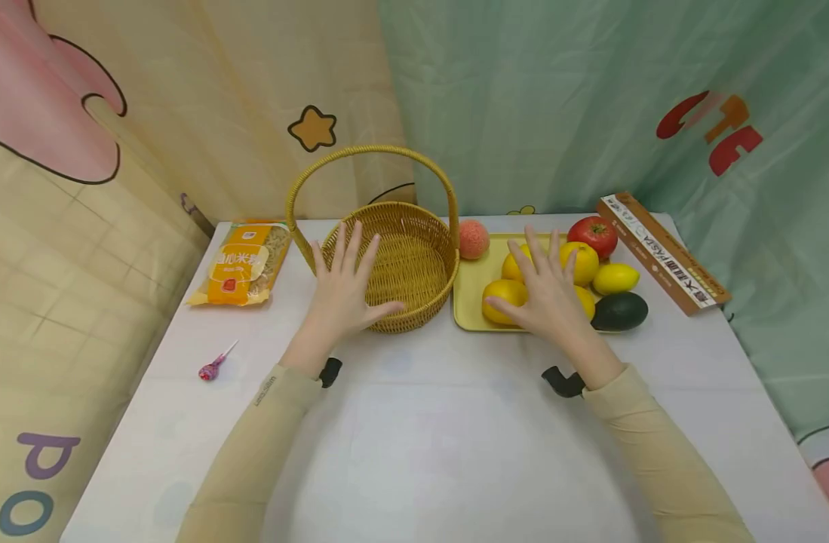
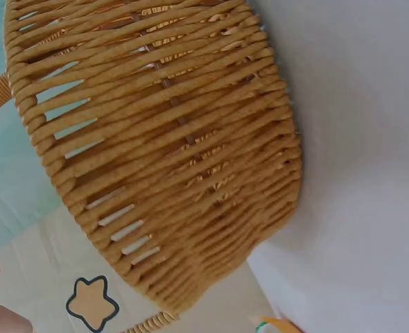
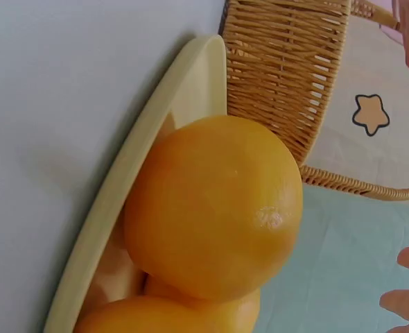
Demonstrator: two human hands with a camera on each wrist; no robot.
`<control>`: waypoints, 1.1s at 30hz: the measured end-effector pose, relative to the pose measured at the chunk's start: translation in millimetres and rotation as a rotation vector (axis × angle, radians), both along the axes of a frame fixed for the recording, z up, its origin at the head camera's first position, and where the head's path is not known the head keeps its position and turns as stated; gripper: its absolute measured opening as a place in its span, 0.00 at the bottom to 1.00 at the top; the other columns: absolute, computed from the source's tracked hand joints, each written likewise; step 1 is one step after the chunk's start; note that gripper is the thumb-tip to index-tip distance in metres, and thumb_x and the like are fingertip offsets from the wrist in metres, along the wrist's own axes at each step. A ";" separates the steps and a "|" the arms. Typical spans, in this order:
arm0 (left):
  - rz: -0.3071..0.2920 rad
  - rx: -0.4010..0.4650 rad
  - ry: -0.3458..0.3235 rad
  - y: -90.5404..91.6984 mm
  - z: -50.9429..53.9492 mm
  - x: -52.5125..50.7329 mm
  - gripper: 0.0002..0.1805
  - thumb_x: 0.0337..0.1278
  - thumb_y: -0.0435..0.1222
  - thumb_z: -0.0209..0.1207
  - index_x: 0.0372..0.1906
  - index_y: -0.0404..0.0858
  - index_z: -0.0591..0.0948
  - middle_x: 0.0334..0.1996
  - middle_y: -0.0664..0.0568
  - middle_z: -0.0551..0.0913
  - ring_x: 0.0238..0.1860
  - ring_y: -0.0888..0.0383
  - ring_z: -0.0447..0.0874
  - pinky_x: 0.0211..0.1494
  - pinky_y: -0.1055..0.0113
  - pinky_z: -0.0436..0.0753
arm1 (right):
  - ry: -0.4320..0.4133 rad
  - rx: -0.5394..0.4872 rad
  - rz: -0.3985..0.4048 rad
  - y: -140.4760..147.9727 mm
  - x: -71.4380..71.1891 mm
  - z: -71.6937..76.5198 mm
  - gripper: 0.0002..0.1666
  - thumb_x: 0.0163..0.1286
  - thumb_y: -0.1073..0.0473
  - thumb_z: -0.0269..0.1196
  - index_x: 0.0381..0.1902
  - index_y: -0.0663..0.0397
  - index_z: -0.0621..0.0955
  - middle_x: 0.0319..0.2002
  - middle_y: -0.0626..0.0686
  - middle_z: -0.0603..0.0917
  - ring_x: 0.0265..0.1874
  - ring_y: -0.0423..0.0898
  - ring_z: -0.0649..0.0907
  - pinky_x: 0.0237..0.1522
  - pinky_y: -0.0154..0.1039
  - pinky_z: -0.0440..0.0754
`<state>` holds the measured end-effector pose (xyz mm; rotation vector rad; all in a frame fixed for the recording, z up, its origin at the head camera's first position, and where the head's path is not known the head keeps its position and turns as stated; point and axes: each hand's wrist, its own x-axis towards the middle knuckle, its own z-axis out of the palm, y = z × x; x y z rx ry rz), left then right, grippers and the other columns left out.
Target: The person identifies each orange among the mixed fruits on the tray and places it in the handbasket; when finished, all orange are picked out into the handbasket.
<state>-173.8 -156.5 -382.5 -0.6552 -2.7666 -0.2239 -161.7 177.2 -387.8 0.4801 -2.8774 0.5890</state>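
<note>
Soft, even light brightens the desk (image 1: 414, 452); faint shadows lie beside both sleeves (image 1: 244, 456) toward its near edge. Glare dots the foremost orange fruit (image 3: 215, 208).

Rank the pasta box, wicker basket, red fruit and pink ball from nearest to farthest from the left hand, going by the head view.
From the left hand:
1. Wicker basket: partly behind the hand.
2. Pink ball: just right of the basket.
3. Red fruit: tray's back right corner.
4. Pasta box: far right.

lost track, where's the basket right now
In the head view, the basket stands just left of centre, between the bag and the tray, with the left hand in front of it.
</note>
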 end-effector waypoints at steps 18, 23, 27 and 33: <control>0.075 0.268 -0.080 -51.1 -29.4 24.5 0.57 0.54 0.74 0.48 0.76 0.36 0.57 0.76 0.35 0.51 0.77 0.37 0.46 0.78 0.35 0.51 | -0.094 -0.097 0.057 -9.6 8.5 -19.7 0.53 0.61 0.40 0.69 0.75 0.56 0.61 0.77 0.60 0.55 0.76 0.68 0.51 0.75 0.69 0.48; 0.186 0.503 -0.232 -56.3 -30.9 29.3 0.40 0.64 0.52 0.60 0.70 0.30 0.63 0.71 0.34 0.60 0.72 0.38 0.58 0.74 0.41 0.65 | -0.086 -0.109 0.026 -8.3 8.1 -27.2 0.52 0.60 0.42 0.71 0.73 0.58 0.63 0.73 0.64 0.63 0.71 0.65 0.62 0.73 0.64 0.62; 0.295 0.764 -0.389 -56.6 -28.4 27.5 0.34 0.70 0.48 0.55 0.69 0.29 0.62 0.69 0.34 0.61 0.70 0.39 0.63 0.70 0.42 0.73 | -0.086 -0.118 -0.012 -7.0 7.4 -32.6 0.52 0.59 0.44 0.72 0.72 0.60 0.63 0.70 0.64 0.66 0.67 0.63 0.65 0.71 0.62 0.66; 0.426 0.928 -0.547 -56.9 -34.1 16.9 0.37 0.72 0.49 0.52 0.73 0.32 0.55 0.71 0.37 0.62 0.69 0.41 0.67 0.68 0.48 0.77 | -0.142 -0.120 -0.044 -9.7 5.1 -37.6 0.51 0.58 0.50 0.74 0.72 0.61 0.63 0.67 0.67 0.66 0.65 0.65 0.65 0.69 0.62 0.68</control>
